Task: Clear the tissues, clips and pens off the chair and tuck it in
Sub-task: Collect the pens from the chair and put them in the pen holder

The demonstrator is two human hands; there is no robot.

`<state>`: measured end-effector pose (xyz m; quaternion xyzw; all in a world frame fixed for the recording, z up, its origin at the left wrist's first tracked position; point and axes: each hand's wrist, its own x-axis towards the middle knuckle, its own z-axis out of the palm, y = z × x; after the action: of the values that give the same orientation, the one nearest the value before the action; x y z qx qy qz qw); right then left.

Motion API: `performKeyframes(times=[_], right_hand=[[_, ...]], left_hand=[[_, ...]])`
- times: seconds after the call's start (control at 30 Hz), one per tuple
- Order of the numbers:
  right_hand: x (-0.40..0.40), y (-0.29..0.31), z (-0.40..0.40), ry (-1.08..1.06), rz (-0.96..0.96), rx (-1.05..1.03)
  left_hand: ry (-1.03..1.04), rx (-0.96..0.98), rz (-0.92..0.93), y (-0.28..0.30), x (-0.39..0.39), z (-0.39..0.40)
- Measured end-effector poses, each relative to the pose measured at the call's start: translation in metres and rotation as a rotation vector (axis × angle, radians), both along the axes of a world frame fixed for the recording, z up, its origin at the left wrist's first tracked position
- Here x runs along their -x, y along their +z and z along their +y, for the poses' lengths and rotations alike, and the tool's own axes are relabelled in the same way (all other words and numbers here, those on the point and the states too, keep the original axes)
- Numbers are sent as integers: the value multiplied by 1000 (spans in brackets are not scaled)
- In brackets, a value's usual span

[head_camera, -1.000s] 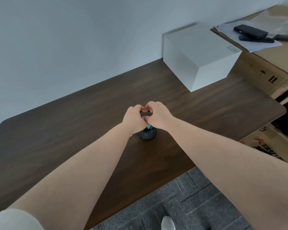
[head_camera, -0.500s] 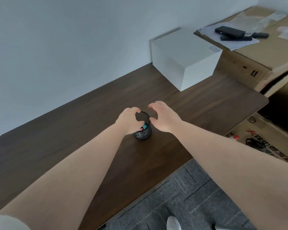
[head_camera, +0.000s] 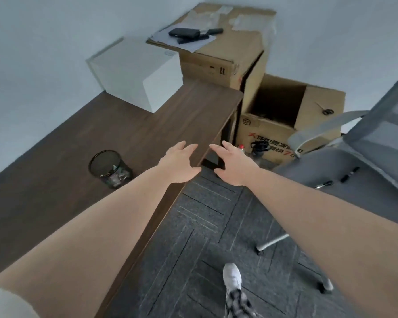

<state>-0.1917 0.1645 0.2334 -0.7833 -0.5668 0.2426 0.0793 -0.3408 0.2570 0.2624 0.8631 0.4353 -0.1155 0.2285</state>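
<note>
A black mesh cup [head_camera: 110,168] stands on the dark wooden desk [head_camera: 55,180], with clips lying in its bottom. My left hand [head_camera: 178,164] hovers open over the desk's front edge, to the right of the cup. My right hand [head_camera: 236,166] is open too, in the air past the desk edge above the carpet. The grey office chair [head_camera: 345,171] stands at the right, and on its seat lie small dark pens or clips [head_camera: 349,174] and a metal clip [head_camera: 323,184]. No tissues are visible.
A white box [head_camera: 136,72] sits at the desk's back right. Cardboard boxes [head_camera: 283,120] stand beyond the desk end, the taller one topped with papers and black devices [head_camera: 186,34]. Grey carpet [head_camera: 205,237] lies between desk and chair; my shoe [head_camera: 232,277] is below.
Both hands have left the mesh cup and swung right, fingers spread. The view has turned right, bringing the chair and the lower cardboard box into sight.
</note>
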Motion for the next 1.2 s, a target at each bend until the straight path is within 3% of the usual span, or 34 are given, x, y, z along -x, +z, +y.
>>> performKeyframes(times=[0.33,0.57,0.77,1.2], right_hand=[[-135,-49,-171,-391,17,145],[-223,-83,-266,-657,69,241],[-285,-114,-326,-813,111,327],[-336,-202,-361,-774,37,413]], left_hand=[[-520,-11,122,-43,-176,-105],[-756,26,178,-74,-308,-170],[-841,10,243,-109,-381,-210],[-871,-112,331,-218,-454,-229]])
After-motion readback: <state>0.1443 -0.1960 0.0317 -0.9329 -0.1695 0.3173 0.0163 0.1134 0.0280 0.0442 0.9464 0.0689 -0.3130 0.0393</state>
